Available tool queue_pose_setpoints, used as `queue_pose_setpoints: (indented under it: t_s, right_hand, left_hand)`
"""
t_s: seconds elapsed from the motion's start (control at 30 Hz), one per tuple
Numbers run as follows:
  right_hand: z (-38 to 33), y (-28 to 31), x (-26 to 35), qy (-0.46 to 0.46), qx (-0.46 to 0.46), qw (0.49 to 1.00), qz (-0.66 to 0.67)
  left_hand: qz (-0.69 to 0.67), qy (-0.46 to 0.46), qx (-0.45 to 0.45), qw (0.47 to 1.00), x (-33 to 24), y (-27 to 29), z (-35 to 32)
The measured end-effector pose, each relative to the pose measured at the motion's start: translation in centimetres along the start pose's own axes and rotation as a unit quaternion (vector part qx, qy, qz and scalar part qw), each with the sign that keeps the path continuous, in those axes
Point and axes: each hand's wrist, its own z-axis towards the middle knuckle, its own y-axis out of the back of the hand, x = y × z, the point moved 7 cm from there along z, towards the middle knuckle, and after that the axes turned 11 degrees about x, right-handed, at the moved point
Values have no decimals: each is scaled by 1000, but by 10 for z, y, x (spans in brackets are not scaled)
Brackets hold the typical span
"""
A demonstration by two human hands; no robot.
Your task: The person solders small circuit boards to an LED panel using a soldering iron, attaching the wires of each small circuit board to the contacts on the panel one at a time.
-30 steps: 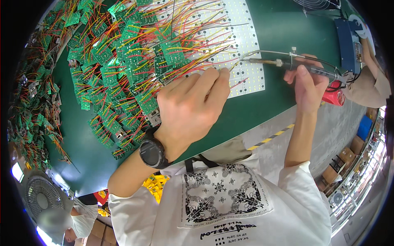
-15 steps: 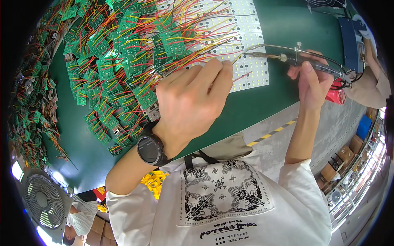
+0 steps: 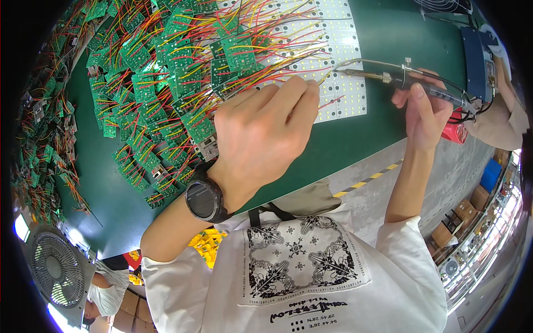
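Note:
My left hand [image 3: 261, 133] rests on the green table with its fingertips pinching thin wires at the edge of a white LED panel [image 3: 338, 94]. A black watch [image 3: 205, 200] sits on that wrist. My right hand [image 3: 422, 114] grips a soldering iron [image 3: 388, 77] by its dark handle. The metal tip points left and meets the wires just beside my left fingertips. A thin feed tube arcs over the iron.
Many small green circuit boards [image 3: 166, 100] with red and yellow wires cover the table's left and middle. A blue box [image 3: 477, 61] stands at the right edge, with another person's arm [image 3: 505, 122] beside it. A fan [image 3: 55, 272] stands at lower left.
Both hands and the iron sit slightly lower in the picture than before. The iron's tip stays at the wires by my left fingertips.

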Motion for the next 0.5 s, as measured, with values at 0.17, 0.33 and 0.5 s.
queue_pose_setpoints:
  t_s: [0.17, 0.33, 0.5]
  right_hand:
    - [-1, 3, -1, 13, -10, 999, 27]
    - [-1, 0, 1, 8, -14, 1000, 16]
    - [-2, 5, 3, 7, -48, 998, 41]
  left_hand:
    - [-1, -1, -4, 1000, 1, -1, -1]
    - [0, -8, -19, 1000, 2, 0, -2]
    - [13, 1, 13, 1000, 0, 1, 0]
